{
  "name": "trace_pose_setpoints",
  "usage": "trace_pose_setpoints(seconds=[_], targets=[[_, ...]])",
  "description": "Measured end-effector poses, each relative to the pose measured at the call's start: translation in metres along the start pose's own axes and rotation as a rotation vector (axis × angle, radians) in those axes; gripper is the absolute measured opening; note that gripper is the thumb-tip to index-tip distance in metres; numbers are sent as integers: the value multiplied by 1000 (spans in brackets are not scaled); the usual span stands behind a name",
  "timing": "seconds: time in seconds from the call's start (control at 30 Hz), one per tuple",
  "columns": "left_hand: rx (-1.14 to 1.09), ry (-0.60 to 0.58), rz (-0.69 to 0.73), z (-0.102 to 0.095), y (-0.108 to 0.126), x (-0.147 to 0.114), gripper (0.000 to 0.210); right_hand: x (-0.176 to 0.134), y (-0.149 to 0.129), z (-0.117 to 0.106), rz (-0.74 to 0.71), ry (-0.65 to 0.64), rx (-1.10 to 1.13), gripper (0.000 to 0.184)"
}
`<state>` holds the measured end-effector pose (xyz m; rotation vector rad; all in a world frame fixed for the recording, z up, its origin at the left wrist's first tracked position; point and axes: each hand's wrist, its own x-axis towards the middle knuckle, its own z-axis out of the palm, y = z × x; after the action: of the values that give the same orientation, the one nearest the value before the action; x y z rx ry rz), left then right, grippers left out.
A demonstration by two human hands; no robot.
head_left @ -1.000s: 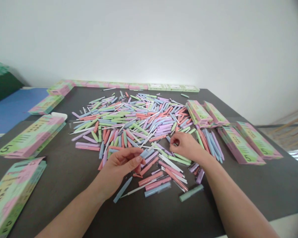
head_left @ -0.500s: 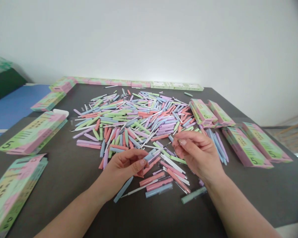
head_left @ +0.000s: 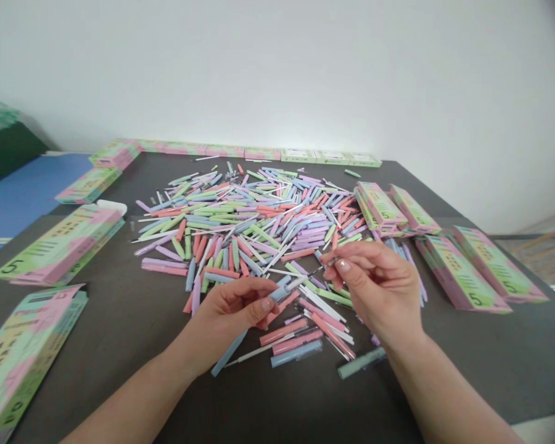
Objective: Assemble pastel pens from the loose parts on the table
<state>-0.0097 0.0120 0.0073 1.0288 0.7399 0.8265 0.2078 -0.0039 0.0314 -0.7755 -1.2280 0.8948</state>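
Observation:
My left hand [head_left: 247, 305] is closed around a pale blue pen barrel [head_left: 280, 292]. A white refill [head_left: 298, 281] sticks out of the barrel's end, its thin dark tip pointing up and to the right. Opposite, my right hand [head_left: 374, 277] pinches thumb and forefinger together at that tip; whatever small thing is between them is too fine to make out. Beneath both hands lie loose pen parts: coral barrels [head_left: 284, 332], a blue capped piece [head_left: 297, 354], a grey-green piece [head_left: 361, 362] and thin white refills [head_left: 321, 303].
A large heap of pastel barrels and white refills [head_left: 254, 213] covers the middle of the dark table [head_left: 259, 407]. Printed cartons lie left [head_left: 58, 243], right [head_left: 465, 271] and in a row along the wall [head_left: 263, 154]. A dark green box [head_left: 12, 151] stands far left.
My right hand's fingers have come to the refill's tip, where a small gap showed before. My left hand holds the blue barrel in nearly the same place.

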Motion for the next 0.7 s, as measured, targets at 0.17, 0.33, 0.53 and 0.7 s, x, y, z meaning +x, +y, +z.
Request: trace_pose_setpoints(seconds=[0.17, 0.33, 0.53, 0.7], targets=[[7, 12, -16, 1, 0, -1, 16, -1, -3, 3, -45, -20, -53, 26], [19, 9, -18, 0, 0, 0, 15, -1, -8, 4, -64, -30, -136, 29], [26, 23, -36, 1, 0, -1, 18, -4, -8, 4, -68, -54, -248, 29], [64, 6, -14, 3, 3, -2, 16, -6, -4, 3, -107, -116, -359, 32]])
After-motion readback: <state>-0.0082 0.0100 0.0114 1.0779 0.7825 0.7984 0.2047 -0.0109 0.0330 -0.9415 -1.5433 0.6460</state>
